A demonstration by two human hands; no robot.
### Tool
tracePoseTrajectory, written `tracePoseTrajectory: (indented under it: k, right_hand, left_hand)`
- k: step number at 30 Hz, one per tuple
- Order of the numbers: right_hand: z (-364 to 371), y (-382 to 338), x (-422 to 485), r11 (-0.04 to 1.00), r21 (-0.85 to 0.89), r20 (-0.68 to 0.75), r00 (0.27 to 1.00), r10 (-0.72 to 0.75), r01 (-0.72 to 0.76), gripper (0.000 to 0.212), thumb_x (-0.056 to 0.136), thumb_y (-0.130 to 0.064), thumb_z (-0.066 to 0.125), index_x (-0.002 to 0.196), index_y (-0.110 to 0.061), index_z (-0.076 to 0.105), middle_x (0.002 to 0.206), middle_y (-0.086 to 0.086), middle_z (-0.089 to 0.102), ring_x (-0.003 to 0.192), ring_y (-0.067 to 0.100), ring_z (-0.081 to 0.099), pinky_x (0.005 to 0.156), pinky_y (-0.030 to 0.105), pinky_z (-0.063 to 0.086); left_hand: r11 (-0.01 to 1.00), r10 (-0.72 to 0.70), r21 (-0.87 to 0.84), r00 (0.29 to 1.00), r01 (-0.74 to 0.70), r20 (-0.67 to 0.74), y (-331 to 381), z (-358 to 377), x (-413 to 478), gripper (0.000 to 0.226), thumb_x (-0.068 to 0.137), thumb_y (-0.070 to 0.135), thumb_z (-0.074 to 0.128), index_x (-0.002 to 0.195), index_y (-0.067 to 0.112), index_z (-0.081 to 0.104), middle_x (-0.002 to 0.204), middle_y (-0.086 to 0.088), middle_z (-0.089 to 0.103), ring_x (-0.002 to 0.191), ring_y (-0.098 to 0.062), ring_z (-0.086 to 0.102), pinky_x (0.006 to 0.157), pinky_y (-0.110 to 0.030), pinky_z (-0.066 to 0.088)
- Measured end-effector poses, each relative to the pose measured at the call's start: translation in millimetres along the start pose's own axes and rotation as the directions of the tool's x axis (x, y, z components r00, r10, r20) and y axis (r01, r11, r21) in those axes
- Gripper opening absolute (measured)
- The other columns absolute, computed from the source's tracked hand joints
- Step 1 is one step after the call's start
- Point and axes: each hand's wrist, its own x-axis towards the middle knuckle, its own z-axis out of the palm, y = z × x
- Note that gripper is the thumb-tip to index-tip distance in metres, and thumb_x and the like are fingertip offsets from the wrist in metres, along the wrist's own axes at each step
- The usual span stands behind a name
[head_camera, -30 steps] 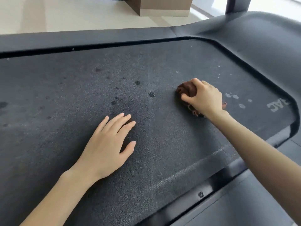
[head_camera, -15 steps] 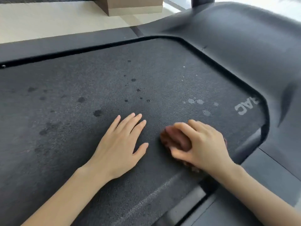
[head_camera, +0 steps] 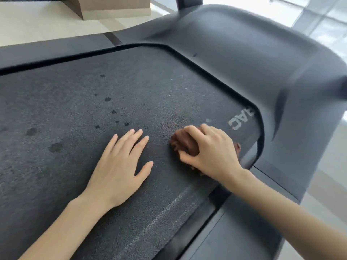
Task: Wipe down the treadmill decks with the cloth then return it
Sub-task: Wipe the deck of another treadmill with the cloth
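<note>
A bunched brown cloth (head_camera: 183, 142) lies on the dark textured treadmill belt (head_camera: 75, 109), close to the belt's right end and the white lettering (head_camera: 239, 119). My right hand (head_camera: 210, 151) grips the cloth from above, fingers curled over it, and hides most of it. My left hand (head_camera: 120, 166) rests flat on the belt just left of the cloth, fingers straight and spread. Several dark wet spots (head_camera: 108, 99) dot the belt beyond my left hand.
The grey motor cover (head_camera: 253, 53) curves round the belt's right end. A black side rail (head_camera: 216, 231) runs along the near edge, another along the far edge (head_camera: 56, 51). A brown box-like base (head_camera: 112, 6) stands on the pale floor behind.
My right hand has dragged the cloth from the middle of the belt towards the near edge, then a little to the right, near the lettering. The pale specks there are mostly gone. My left hand stays flat.
</note>
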Motion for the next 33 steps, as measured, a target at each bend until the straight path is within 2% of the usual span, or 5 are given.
tracePoseTrajectory:
  k: [5,12,17,27,33]
  right_hand:
    - [-13,25,-24,1.0,0.017,0.018,1.0,-0.009,0.009,0.045,0.064,-0.054,0.058,0.099,-0.026,0.065,0.074,-0.002,0.059,0.071,0.023,0.063,0.06,0.029,0.049]
    - [10,122,69,0.884,-0.163,-0.02,0.897,0.441,-0.438,0.049,0.074,-0.057,0.06,0.107,-0.021,0.056,0.103,0.012,0.063,0.095,0.036,0.06,0.071,0.036,0.041]
    - [25,117,106,0.785,-0.151,-0.058,0.798,0.599,-0.6,0.048,0.074,-0.056,0.06,0.103,-0.018,0.055,0.103,0.017,0.066,0.097,0.039,0.061,0.075,0.037,0.043]
    - [21,-17,32,1.0,-0.001,0.008,1.0,0.014,-0.014,0.045,0.067,-0.056,0.06,0.094,-0.021,0.06,0.078,0.006,0.062,0.072,0.031,0.062,0.061,0.033,0.043]
    - [7,75,57,0.954,-0.115,0.066,0.956,0.286,-0.277,0.046,0.075,-0.058,0.058,0.107,-0.024,0.057,0.099,0.006,0.063,0.092,0.033,0.061,0.071,0.036,0.047]
  left_hand:
    - [1.0,-0.001,0.018,1.0,0.001,-0.01,1,2,1,0.069,0.087,0.052,0.022,0.14,0.012,0.042,0.149,-0.004,0.036,0.14,-0.02,0.027,0.115,-0.043,0.017]
    - [0.999,-0.002,0.033,1.0,0.003,-0.016,1,4,0,0.069,0.087,0.052,0.021,0.141,0.013,0.041,0.149,-0.004,0.035,0.141,-0.019,0.025,0.116,-0.043,0.017]
    - [0.999,-0.007,0.04,1.0,0.008,-0.019,2,5,1,0.068,0.086,0.05,0.024,0.138,0.011,0.045,0.146,-0.006,0.041,0.139,-0.022,0.031,0.114,-0.046,0.021]
    - [1.0,-0.012,-0.02,0.999,0.011,-0.048,-3,5,-2,0.072,0.084,0.053,0.027,0.139,0.009,0.043,0.148,-0.002,0.037,0.14,-0.014,0.026,0.116,-0.039,0.017]
    - [0.999,-0.022,-0.044,0.999,0.02,-0.037,-7,-1,-20,0.068,0.089,0.052,0.023,0.141,0.012,0.039,0.15,0.002,0.032,0.141,-0.009,0.021,0.115,-0.027,0.007]
